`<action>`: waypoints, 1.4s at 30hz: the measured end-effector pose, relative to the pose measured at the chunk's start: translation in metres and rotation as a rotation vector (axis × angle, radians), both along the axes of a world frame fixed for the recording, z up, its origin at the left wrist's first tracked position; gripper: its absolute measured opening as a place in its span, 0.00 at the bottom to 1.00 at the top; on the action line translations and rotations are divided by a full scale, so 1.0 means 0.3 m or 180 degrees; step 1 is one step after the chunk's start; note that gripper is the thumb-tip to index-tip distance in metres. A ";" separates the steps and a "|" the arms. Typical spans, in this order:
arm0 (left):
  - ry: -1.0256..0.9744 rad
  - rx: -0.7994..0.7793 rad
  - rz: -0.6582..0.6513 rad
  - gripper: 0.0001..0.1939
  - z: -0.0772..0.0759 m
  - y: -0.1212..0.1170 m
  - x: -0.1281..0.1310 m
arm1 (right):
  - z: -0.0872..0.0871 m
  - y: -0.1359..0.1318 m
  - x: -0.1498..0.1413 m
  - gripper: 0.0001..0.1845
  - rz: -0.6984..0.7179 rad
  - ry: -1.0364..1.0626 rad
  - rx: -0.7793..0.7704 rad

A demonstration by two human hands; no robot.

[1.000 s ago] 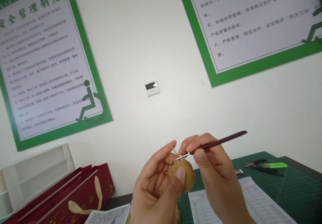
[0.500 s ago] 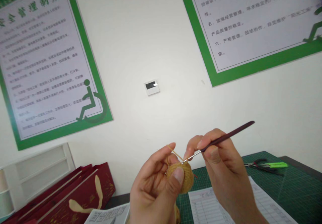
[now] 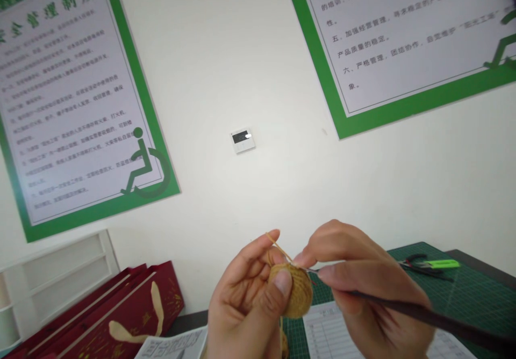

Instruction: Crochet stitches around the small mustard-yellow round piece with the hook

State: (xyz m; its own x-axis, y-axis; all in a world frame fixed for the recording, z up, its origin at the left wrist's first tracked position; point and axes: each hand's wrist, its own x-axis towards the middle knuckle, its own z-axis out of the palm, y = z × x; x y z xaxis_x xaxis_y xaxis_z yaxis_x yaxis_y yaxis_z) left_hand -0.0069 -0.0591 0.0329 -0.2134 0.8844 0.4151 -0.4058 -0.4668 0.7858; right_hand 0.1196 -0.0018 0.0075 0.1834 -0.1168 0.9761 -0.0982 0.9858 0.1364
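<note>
A rounded mustard-yellow crochet piece is pinched between the thumb and fingers of my left hand. Yellow yarn runs over the raised left index finger down to the top edge of the piece. In my right hand is a crochet hook with a dark handle, which now slants down toward the lower right. Its thin metal shaft reaches the top edge of the piece, where the tip is hidden. My right index fingertip touches that same edge. Below, a ball of yellow yarn is partly covered by my left hand.
A green cutting mat covers the table, with printed sheets on it. Pliers with bright green on a handle lie at the right. Dark red gift bags stand at the left. Posters and a thermostat hang on the wall.
My right hand has rolled over, swinging the hook's handle from pointing up right to pointing down right. The crochet piece has tilted slightly; my left hand stays nearly in place.
</note>
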 end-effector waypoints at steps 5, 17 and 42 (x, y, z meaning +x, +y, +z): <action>-0.0003 -0.0160 -0.0132 0.23 0.009 -0.010 -0.003 | -0.016 -0.010 -0.018 0.10 -0.0649 0.0126 0.0222; -0.0203 -0.0095 -0.0291 0.24 0.017 -0.010 0.013 | -0.035 0.035 -0.075 0.08 0.0168 0.0564 -0.0307; -0.0219 -0.0006 -0.0310 0.25 0.005 -0.012 0.003 | 0.010 -0.015 -0.059 0.13 -0.0420 0.0348 0.0125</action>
State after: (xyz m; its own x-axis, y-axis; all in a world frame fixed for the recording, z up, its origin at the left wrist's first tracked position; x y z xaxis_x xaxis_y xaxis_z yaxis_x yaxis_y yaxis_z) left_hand -0.0061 -0.0626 0.0343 -0.1544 0.9030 0.4009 -0.5022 -0.4212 0.7553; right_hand 0.1019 -0.0063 0.0106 0.2687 -0.1845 0.9454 0.0493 0.9828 0.1778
